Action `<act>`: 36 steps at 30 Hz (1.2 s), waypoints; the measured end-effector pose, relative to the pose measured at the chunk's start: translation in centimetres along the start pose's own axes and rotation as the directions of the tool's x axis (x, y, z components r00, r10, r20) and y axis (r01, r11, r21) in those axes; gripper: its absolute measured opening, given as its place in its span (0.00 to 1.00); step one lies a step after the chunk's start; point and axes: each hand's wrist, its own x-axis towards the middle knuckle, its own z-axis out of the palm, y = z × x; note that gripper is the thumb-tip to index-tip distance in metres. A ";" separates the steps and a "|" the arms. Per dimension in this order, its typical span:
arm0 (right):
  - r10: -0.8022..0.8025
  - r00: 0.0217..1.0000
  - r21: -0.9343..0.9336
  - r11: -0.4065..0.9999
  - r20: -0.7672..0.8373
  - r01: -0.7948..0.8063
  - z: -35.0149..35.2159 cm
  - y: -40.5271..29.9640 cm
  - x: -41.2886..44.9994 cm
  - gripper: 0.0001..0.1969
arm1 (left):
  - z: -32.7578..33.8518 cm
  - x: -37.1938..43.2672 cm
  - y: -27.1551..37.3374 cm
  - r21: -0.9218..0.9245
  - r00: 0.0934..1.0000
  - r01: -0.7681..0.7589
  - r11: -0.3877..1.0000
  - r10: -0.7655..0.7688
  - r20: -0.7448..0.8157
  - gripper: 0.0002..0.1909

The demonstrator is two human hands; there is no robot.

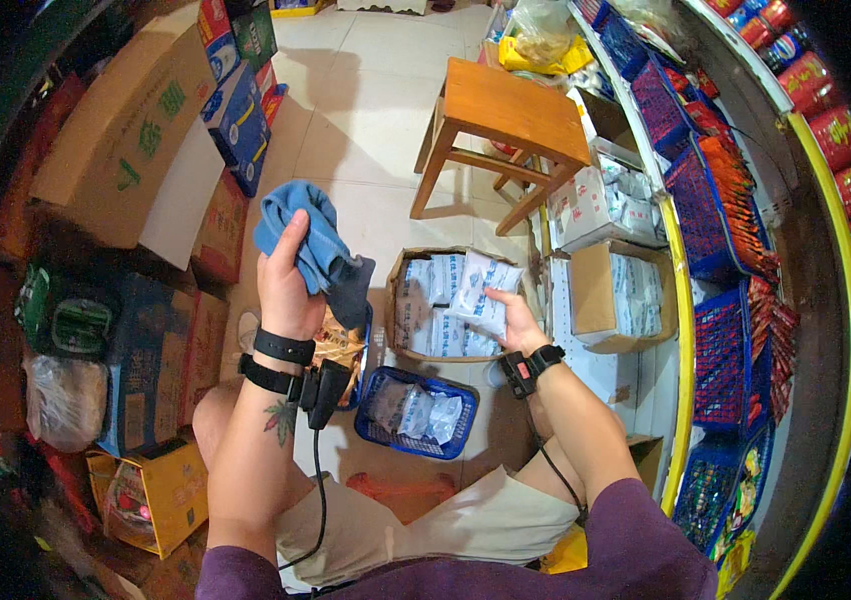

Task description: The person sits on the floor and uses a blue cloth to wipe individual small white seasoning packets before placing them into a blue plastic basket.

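A folded blue cloth (298, 217) is gripped in my left hand (287, 289), its darker end hanging down to the right. In my right hand (519, 319) is a white plastic packet (482, 281) with blue printing, held over an open cardboard box (393, 300). Similar packets (425, 319) fill that box in rows. Nearer to me, a blue plastic basket (470, 424) holds several packets (418, 412) of the same look. Partly behind my left wrist, another blue container with orange-brown packets (343, 341) shows between the cloth and my wrist strap.
A wooden stool (515, 97) stands ahead on the tiled floor (373, 45). Along the right runs a shelf with blue baskets (718, 360) of packets; a cardboard box (594, 292) of white packets sits beneath. Large cartons (118, 135) are stacked on the left. A cable (318, 487) trails from my left wrist.
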 end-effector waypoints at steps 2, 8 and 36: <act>0.093 0.983 -0.109 0.988 -0.156 -0.110 -5.8 2.2 2.6 0.17 | -0.7 0.1 0.2 0.019 1.000 -0.005 1.000 0.004 0.029 0.14; -0.008 0.957 -0.488 0.861 -0.290 -0.140 -10.5 6.2 5.3 0.18 | -0.9 -0.2 1.2 0.016 0.999 -0.017 1.000 0.018 -0.040 0.14; -0.342 0.915 -0.918 -0.249 -0.216 -0.310 -9.1 8.1 5.8 0.32 | -1.3 -0.9 1.9 0.061 0.999 0.032 0.998 -0.031 -0.019 0.15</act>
